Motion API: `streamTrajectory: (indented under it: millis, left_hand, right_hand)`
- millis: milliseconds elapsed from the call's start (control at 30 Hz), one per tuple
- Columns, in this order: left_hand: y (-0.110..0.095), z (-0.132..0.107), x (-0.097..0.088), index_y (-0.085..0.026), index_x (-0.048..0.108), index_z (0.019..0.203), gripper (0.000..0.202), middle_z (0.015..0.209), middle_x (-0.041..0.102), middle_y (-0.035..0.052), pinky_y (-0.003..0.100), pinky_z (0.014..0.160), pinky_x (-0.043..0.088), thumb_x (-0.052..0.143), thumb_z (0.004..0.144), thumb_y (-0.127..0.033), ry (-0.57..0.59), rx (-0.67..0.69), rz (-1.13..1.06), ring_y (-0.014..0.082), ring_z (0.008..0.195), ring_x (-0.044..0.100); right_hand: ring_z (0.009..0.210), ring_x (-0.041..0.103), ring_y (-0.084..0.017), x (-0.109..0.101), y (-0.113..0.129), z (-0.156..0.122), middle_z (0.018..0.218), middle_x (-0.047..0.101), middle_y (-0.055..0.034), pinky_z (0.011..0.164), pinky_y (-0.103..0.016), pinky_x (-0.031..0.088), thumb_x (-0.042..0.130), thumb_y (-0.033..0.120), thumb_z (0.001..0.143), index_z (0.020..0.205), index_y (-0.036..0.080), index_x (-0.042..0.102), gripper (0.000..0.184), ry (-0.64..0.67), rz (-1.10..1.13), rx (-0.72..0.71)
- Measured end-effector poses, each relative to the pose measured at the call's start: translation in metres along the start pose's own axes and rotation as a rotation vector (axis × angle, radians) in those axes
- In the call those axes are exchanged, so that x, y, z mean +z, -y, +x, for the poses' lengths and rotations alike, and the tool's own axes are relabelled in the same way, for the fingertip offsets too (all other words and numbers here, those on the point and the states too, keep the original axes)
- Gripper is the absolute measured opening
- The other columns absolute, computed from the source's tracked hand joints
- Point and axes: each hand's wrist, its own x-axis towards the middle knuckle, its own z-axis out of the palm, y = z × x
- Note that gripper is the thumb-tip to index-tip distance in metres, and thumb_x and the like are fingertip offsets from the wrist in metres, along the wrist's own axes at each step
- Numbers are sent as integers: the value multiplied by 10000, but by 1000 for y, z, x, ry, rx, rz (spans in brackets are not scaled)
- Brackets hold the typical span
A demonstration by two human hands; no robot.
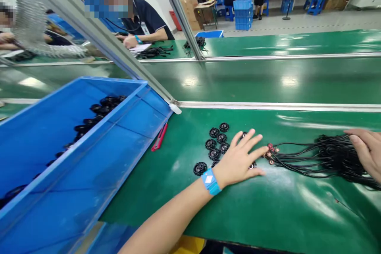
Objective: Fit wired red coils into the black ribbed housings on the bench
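My left hand (239, 158), with a blue wristband, is spread palm down over several small round black parts (210, 144) on the green mat. Some of these discs are partly hidden under its palm and fingers. Just beyond its fingertips lie the ends of a bundle of black cables (333, 152), tipped with small reddish and copper-coloured pieces (270, 154). At the right edge, my right hand (367, 149) rests on the thick end of this bundle. It is cut off by the frame, and what its fingers do underneath cannot be made out.
A big blue bin (133, 127) with black parts stands at left. A red-handled tool (160, 137) lies beside it. A slanted metal post (127, 47) rises behind. Across the green conveyor (244, 79), a co-worker (145, 20) sits by more cables. One thin loose wire (347, 206) lies at right.
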Motion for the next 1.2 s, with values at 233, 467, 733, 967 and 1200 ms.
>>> streamTrajectory:
  millis: [233, 467, 733, 967, 1200]
  left_hand:
    - [-12, 36, 3, -229, 739, 1233, 261, 1532, 617, 135, 560, 1138, 466, 553, 1061, -168, 15, 43, 95, 372, 1488, 510]
    - [-17, 32, -3, -211, 684, 1050, 72, 1188, 764, 94, 443, 1037, 485, 630, 1036, -256, 53, 82, 9, 289, 1263, 663]
    - [-25, -1, -13, -204, 668, 820, 461, 1252, 757, 88, 430, 1044, 449, 771, 907, -645, 59, 49, -257, 293, 1265, 645]
    - [-28, 21, 0, -215, 743, 1053, 416, 1272, 771, 94, 512, 1147, 364, 665, 1001, -620, 100, 143, -62, 355, 1417, 561]
    - [-23, 32, 1, -214, 739, 1066, 213, 1217, 782, 65, 505, 1106, 429, 642, 1061, -404, -55, -73, 92, 323, 1326, 626]
  right_hand:
    - [981, 587, -272, -1, 18, -7, 1152, 776, -51, 858, -428, 367, 394, 538, 1098, 1149, 277, 744, 439, -79, 17, 43]
    - [980, 593, -272, -3, 9, -15, 1074, 781, -88, 880, -406, 373, 384, 539, 1110, 1095, 236, 764, 486, -179, 10, 87]
    - [978, 610, -259, -1, 13, -13, 1005, 775, -82, 900, -389, 384, 369, 659, 1087, 1070, 234, 770, 584, -207, 14, 71]
    - [955, 565, -288, 9, 2, -16, 1019, 764, -91, 843, -416, 347, 292, 671, 1075, 1079, 249, 774, 641, -135, -19, 120]
    - [1013, 561, -297, 8, 6, -15, 1161, 768, -58, 839, -435, 337, 302, 602, 1111, 1192, 290, 754, 556, 63, -5, 91]
